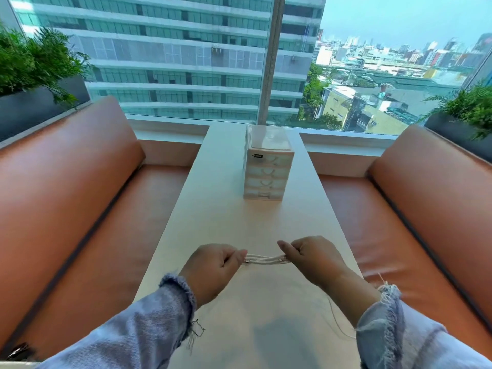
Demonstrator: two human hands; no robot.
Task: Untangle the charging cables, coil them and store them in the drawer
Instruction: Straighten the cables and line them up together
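Charging cables [266,259], white and twisted into one short bundle, are stretched level between a person's two hands just above the near end of a long white table [218,217]. Both ends of the bundle vanish into the fists, so its full length cannot be seen and the number of strands is hard to count. A small silvery connector shows at the left end, beside the knuckles. The left hand [213,267] grips its end with curled fingers; the right hand [316,258] pinches the other end, thumb pointing inward. A thin pale line trails below the right wrist toward the frayed denim sleeve [394,331]; whether it is cable or loose thread cannot be told.

Well beyond the hands, a small pale drawer unit [267,169] stands upright on the table's centre line, its four drawers all pushed in. The frosted fronts hide any contents, and its dark label is too small to read. Orange padded benches [66,198] flank the table, both cut off by the frame edges. A large window [186,62] behind looks onto a tower block and rooftops, with green planters [34,59] at either side.
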